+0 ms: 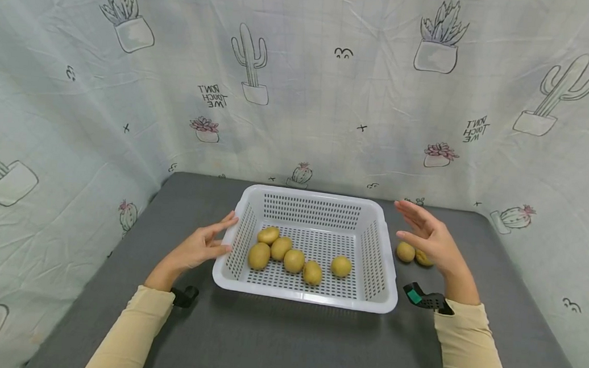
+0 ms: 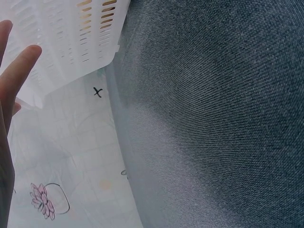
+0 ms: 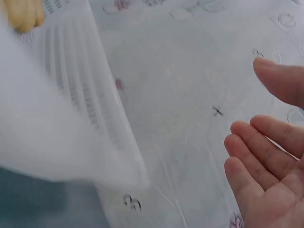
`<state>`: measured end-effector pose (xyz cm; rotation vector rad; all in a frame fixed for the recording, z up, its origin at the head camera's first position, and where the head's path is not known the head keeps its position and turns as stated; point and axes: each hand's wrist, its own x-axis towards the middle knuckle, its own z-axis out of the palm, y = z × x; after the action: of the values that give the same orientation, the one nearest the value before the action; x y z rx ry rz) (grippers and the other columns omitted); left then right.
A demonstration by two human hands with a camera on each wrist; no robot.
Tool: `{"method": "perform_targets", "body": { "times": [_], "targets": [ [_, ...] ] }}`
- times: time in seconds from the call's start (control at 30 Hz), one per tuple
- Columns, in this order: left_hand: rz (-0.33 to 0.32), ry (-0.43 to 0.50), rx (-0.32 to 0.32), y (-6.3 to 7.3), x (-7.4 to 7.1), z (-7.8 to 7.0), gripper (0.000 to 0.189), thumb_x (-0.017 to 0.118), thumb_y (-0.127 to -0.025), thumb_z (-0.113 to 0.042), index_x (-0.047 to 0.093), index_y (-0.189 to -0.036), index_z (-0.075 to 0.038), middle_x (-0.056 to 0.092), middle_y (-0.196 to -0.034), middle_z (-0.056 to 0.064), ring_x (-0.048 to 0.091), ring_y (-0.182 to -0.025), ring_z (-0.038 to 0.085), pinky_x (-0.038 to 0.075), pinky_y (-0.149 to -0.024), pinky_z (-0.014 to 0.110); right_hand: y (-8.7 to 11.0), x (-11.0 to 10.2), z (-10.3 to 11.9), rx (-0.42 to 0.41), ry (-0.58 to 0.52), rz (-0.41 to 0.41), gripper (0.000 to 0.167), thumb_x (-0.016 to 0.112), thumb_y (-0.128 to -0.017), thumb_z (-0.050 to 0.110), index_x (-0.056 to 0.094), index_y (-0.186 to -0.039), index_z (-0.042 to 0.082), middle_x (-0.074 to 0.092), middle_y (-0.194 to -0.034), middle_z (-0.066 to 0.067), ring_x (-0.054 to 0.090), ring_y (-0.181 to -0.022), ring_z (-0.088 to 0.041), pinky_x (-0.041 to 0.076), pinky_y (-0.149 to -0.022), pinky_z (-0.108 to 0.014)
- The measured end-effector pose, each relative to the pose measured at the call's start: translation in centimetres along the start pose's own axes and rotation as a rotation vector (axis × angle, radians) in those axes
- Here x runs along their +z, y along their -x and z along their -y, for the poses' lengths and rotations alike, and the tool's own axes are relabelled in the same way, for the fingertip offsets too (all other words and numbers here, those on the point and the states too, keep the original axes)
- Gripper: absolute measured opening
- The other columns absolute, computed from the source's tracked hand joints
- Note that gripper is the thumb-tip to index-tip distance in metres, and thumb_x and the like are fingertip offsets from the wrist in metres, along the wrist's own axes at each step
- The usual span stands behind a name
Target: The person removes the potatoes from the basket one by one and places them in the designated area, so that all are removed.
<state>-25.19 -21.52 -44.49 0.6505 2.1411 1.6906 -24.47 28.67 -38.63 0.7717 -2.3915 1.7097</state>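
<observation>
A white perforated plastic basket [image 1: 307, 300] lies at the middle of the table, with several yellow potatoes [image 1: 294, 261] on its bottom. Beside its left wall is my left hand [image 1: 200, 248], fingers extended and spread, fingertips at the rim. Whether they press on it I cannot tell; the left wrist view shows the fingers in front of the basket's slotted side [image 2: 71, 42]. My right hand [image 1: 436, 242] is raised apart from the basket's right side, with thumb and fingers spread. It holds nothing; its palm [image 3: 280, 199] shows bare in the right wrist view.
Two more potatoes [image 1: 405, 252] lie on the table right of the basket, the farther one partly covered by my right hand. The tabletop [image 1: 283, 348] is dark grey. A pale curtain [image 1: 301, 93] with cactus drawings surrounds the table's back and sides.
</observation>
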Motion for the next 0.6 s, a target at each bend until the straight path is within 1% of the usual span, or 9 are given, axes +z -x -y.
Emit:
{"method": "perform_targets", "body": {
  "times": [0.13, 0.2, 0.3, 0.37, 0.43, 0.5, 0.53, 0.6],
  "targets": [
    [-0.005, 0.004, -0.011, -0.1, 0.0, -0.1, 0.074, 0.062, -0.091, -0.009, 0.019, -0.151, -0.002, -0.004, -0.161, 0.005, 0.043, -0.126, 0.046, 0.05, -0.085, 0.023, -1.2, 1.1, -0.1, 0.009, -0.016, 0.017, 0.063, 0.06, -0.088, -0.006, 0.032, -0.145, -0.005, 0.038, -0.147, -0.018, 0.04, -0.13, 0.0, 0.033, -0.103, -0.012],
    [-0.002, 0.001, -0.01, -0.1, 0.0, -0.1, 0.074, 0.062, -0.091, -0.009, 0.018, -0.151, -0.002, -0.004, -0.161, 0.005, 0.042, -0.127, 0.046, 0.05, -0.085, 0.023, -1.7, 1.7, -0.3, 0.021, -0.033, 0.034, 0.063, 0.059, -0.089, -0.005, 0.031, -0.145, -0.004, 0.036, -0.148, -0.02, 0.04, -0.129, 0.002, 0.033, -0.102, -0.011],
    [0.001, -0.002, -0.001, -0.1, 0.0, -0.1, 0.073, 0.062, -0.092, -0.008, 0.019, -0.151, -0.001, -0.004, -0.161, 0.007, 0.042, -0.127, 0.048, 0.05, -0.085, 0.023, -2.5, 2.6, -0.7, 0.018, -0.051, 0.061, 0.063, 0.059, -0.09, -0.004, 0.03, -0.145, -0.004, 0.034, -0.147, -0.025, 0.04, -0.13, 0.0, 0.031, -0.104, -0.012],
    [0.007, 0.005, 0.008, 0.0, 0.0, 0.0, 0.073, 0.061, -0.092, -0.008, 0.018, -0.15, 0.0, -0.005, -0.16, 0.008, 0.042, -0.126, 0.049, 0.05, -0.085, 0.023, -3.1, 3.1, -0.9, 0.008, -0.057, 0.072, 0.062, 0.059, -0.09, -0.004, 0.03, -0.145, -0.004, 0.033, -0.146, -0.028, 0.039, -0.132, -0.004, 0.03, -0.106, -0.014],
    [0.008, 0.012, 0.009, 0.0, 0.0, 0.0, 0.073, 0.061, -0.092, -0.008, 0.018, -0.15, 0.0, -0.005, -0.16, 0.008, 0.042, -0.126, 0.049, 0.05, -0.085, 0.024, -3.7, 3.7, -1.0, 0.018, -0.063, 0.079, 0.063, 0.059, -0.09, -0.002, 0.03, -0.146, -0.003, 0.033, -0.147, -0.027, 0.038, -0.135, -0.013, 0.03, -0.107, -0.016],
    [0.011, 0.016, 0.011, 0.0, 0.0, -0.1, 0.073, 0.061, -0.092, -0.009, 0.018, -0.151, -0.001, -0.005, -0.16, 0.008, 0.043, -0.125, 0.049, 0.051, -0.085, 0.025, -4.3, 4.2, -1.0, 0.04, -0.074, 0.086, 0.063, 0.059, -0.091, 0.0, 0.03, -0.146, -0.002, 0.033, -0.148, -0.025, 0.034, -0.138, -0.023, 0.028, -0.11, -0.022],
    [0.01, 0.015, 0.005, 0.0, 0.0, -0.1, 0.073, 0.061, -0.092, -0.009, 0.018, -0.151, -0.001, -0.005, -0.161, 0.007, 0.046, -0.124, 0.045, 0.051, -0.084, 0.025, -4.5, 4.5, -1.0, 0.055, -0.083, 0.09, 0.063, 0.06, -0.091, 0.0, 0.03, -0.147, -0.001, 0.033, -0.149, -0.024, 0.032, -0.139, -0.027, 0.027, -0.112, -0.026],
    [0.014, 0.011, 0.006, 0.0, 0.0, -0.1, 0.074, 0.061, -0.092, -0.009, 0.018, -0.151, -0.001, -0.006, -0.161, 0.008, 0.048, -0.123, 0.043, 0.051, -0.084, 0.026, -5.0, 5.0, -1.1, 0.094, -0.105, 0.105, 0.064, 0.06, -0.091, 0.003, 0.029, -0.147, 0.0, 0.032, -0.15, -0.021, 0.029, -0.14, -0.033, 0.024, -0.114, -0.034]
  ]
}}
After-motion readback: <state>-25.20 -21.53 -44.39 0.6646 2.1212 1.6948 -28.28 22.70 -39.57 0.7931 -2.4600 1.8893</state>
